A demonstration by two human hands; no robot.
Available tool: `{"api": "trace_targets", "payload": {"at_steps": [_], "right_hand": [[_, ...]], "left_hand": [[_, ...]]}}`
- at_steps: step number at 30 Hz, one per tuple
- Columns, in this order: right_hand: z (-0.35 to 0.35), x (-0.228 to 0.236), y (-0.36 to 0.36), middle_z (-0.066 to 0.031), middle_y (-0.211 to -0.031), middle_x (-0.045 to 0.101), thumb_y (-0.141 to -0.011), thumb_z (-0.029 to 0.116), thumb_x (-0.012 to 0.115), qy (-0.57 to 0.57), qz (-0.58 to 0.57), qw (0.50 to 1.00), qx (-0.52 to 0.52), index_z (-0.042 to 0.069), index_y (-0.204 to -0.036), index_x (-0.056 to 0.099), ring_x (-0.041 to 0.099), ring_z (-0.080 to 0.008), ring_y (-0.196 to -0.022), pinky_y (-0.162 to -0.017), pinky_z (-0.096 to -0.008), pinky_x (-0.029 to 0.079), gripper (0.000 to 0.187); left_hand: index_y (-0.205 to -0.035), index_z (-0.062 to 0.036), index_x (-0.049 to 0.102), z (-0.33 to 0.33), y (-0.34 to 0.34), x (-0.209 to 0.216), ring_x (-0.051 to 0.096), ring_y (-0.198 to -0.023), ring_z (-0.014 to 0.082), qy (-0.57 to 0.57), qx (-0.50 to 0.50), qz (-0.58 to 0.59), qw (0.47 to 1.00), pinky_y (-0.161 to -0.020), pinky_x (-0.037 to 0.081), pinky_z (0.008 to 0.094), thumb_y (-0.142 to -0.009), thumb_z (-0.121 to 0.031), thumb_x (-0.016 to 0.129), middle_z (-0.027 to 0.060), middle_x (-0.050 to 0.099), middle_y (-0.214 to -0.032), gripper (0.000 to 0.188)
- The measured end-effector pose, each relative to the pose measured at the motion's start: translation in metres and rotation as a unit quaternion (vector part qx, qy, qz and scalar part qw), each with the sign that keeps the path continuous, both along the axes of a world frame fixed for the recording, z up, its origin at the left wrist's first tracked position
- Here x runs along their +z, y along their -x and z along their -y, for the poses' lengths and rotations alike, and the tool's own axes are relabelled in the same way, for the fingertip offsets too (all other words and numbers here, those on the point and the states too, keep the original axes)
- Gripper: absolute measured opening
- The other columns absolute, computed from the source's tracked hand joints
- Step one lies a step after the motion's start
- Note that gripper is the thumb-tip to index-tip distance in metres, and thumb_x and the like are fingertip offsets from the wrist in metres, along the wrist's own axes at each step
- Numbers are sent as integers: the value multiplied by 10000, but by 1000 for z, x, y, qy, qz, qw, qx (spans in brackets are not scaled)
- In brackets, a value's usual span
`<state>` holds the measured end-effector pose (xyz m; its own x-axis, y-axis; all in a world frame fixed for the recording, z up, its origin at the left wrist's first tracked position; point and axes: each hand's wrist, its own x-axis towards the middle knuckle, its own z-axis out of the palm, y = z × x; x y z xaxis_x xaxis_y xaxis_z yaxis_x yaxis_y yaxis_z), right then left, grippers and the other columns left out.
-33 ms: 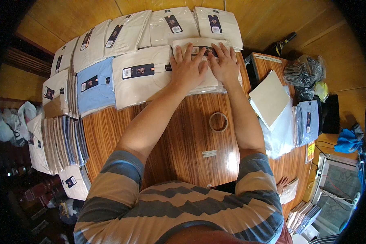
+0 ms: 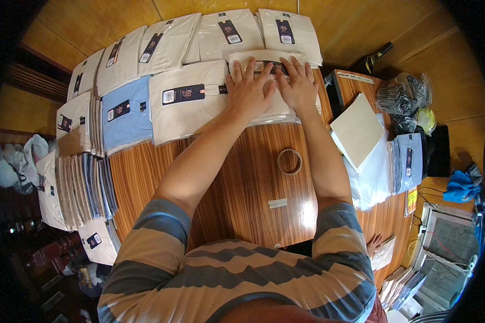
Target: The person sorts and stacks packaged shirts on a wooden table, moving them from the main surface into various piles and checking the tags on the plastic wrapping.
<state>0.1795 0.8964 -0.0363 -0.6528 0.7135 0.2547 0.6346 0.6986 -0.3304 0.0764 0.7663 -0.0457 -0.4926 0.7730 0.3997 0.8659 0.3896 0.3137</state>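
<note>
Both my arms reach to the far side of the wooden table. My left hand (image 2: pixel 250 91) lies flat with spread fingers on a bagged cream shirt (image 2: pixel 275 106) at the right end of the near row. Beside it, my right hand (image 2: pixel 298 86) rests on the same shirt, fingers stretched out. Their fingers partly cover its dark tag (image 2: pixel 268 67). Just left is another cream shirt (image 2: pixel 186 107) with a dark tag, in clear plastic. Further left lies a light blue folded shirt (image 2: pixel 126 114). Neither hand grips anything.
A tape roll (image 2: pixel 290 161) and a small white label strip (image 2: pixel 277 203) lie on the table (image 2: pixel 226 183). Stacked shirts (image 2: pixel 83 185) stand at the left edge. Cardboard sheets (image 2: pixel 358 132) lie on plastic bags at right. Another person's hand (image 2: pixel 374 245) is at lower right.
</note>
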Motion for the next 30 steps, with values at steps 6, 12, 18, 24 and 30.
{"api": "trace_targets", "payload": {"at_steps": [6, 12, 18, 24, 30], "right_hand": [[-1, -1, 0, -32, -1595, 404, -962, 590, 482, -1, 1, 1000, 0, 345, -1467, 505, 271, -388, -1500, -1124, -711, 249, 562], [0, -1, 0, -30, -1595, 405, -961, 587, 486, 1, 0, 1000, -2, 341, -1466, 508, 274, -384, -1499, -1124, -708, 250, 562], [-1, -2, 0, -33, -1593, 408, -963, 585, 480, 7, -10, 1000, 3, 336, -1460, 517, 270, -387, -1501, -1123, -705, 246, 557], [-2, -4, 1, -36, -1591, 410, -959, 588, 483, 2, -12, 1000, 3, 331, -1458, 518, 266, -391, -1502, -1122, -710, 238, 563], [-2, -4, 1, -37, -1592, 409, -957, 588, 485, -2, -10, 1000, 3, 326, -1452, 523, 264, -391, -1502, -1119, -716, 237, 561]], "left_hand": [[-1500, -292, 469, 0, -1, 0, 292, -1420, 546, -1, 0, 3, 1000, -1091, 266, 734, -972, -437, 545, 181, 343, -1586, 553], [-1499, -288, 470, 0, 0, -1, 282, -1420, 554, -3, -2, 3, 1000, -1092, 257, 742, -975, -436, 538, 182, 342, -1586, 548], [-1502, -286, 466, -1, -1, -1, 262, -1430, 550, 2, -1, 7, 1000, -1091, 258, 741, -974, -438, 538, 181, 334, -1589, 554], [-1508, -276, 458, 0, -1, 0, 247, -1437, 560, 0, -4, 12, 1000, -1103, 237, 739, -980, -450, 508, 198, 337, -1586, 558], [-1511, -276, 455, 0, 0, 0, 249, -1437, 563, 1, -4, 15, 1000, -1108, 233, 738, -980, -461, 498, 199, 344, -1582, 564]]}}
